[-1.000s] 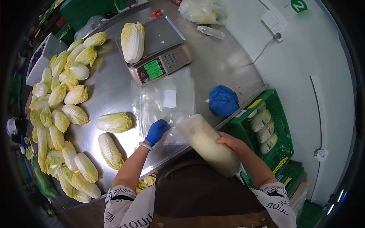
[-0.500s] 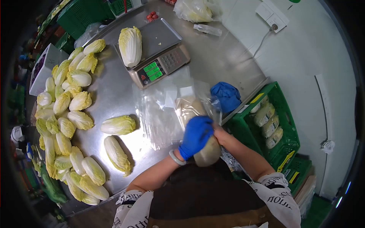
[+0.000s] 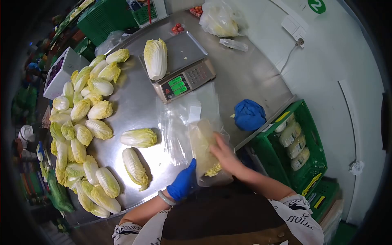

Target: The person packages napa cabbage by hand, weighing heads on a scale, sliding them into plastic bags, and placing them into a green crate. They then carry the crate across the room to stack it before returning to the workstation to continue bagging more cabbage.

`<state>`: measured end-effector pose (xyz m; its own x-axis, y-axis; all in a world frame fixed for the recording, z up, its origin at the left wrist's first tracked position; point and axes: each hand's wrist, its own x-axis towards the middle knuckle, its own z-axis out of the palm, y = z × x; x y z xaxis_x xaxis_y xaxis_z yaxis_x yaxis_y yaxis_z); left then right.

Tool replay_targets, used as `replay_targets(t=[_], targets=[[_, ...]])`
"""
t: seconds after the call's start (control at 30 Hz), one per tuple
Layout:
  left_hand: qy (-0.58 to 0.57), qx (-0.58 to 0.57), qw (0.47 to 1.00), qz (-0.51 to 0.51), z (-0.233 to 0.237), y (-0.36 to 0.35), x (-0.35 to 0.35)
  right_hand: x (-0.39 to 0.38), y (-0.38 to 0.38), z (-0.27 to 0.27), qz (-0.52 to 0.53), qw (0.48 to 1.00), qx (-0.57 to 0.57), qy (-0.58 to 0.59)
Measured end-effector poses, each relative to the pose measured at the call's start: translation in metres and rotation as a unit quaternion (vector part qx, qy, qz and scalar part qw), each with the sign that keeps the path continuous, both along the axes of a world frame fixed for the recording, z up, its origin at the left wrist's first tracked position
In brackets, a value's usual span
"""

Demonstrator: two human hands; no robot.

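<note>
A napa cabbage in a clear plastic bag [image 3: 200, 141] lies at the table's near edge in front of me, its leafy yellow end towards my body. Beside the lower left of this bag is my left hand [image 3: 181, 182], in a blue glove, with the thumb stretched out and the other fingers partly hidden. My bare right hand [image 3: 223, 153] rests across the bag's right side, fingers extended and slightly blurred. Flat clear bags [image 3: 173, 134] are spread beneath and to the left. Two loose cabbages, one lying crosswise [image 3: 139, 138] and one nearer me [image 3: 135, 168], lie further left.
A scale [image 3: 185, 75] with a cabbage [image 3: 155, 59] on it stands at the back. Many cabbages [image 3: 81, 134] are heaped at the left. A blue bundle [image 3: 249, 114] lies at the right, near a green crate [image 3: 316, 149] of wrapped cabbages. A plug [image 3: 300, 41] is on the wall.
My hands have come apart: the left moved down and left, the right shifted left onto the bag. The bagged cabbage now lies flatter and further up the table. The whole view has shifted slightly.
</note>
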<state>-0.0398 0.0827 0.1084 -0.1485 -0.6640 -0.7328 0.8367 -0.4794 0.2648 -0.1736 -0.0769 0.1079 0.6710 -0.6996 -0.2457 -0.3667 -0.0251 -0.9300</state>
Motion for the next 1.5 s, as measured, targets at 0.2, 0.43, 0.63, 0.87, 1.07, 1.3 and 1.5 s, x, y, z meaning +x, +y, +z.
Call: replay_targets(t=[0.2,0.43,0.63,0.87,1.07,1.3,1.5], targets=[[-0.186,-0.014,0.982,-0.007,-0.015,0.012,0.025,0.006,0.026,0.09,0.22,0.878,-0.423,-0.042],[-0.062,-0.051,0.996,0.033,-0.025,0.009,0.04,0.011,0.014,0.117,0.292,0.838,-0.458,0.055],[-0.053,-0.074,0.995,0.039,0.001,0.015,0.055,-0.047,-0.025,0.22,-0.156,0.805,-0.543,-0.183],[-0.063,-0.095,0.993,0.044,-0.018,0.022,0.055,-0.003,-0.047,0.078,0.235,0.876,-0.408,0.105],[-0.058,-0.11,0.983,0.137,-0.004,0.026,0.072,0.01,-0.034,0.025,0.053,0.996,0.012,-0.077],[-0.055,0.016,0.994,0.093,-0.039,0.086,-0.006,-0.066,-0.017,-0.019,0.242,0.958,-0.115,-0.099],[-0.004,0.037,0.985,0.171,-0.09,0.124,-0.088,-0.118,0.023,-0.045,0.224,0.914,-0.335,0.046]])
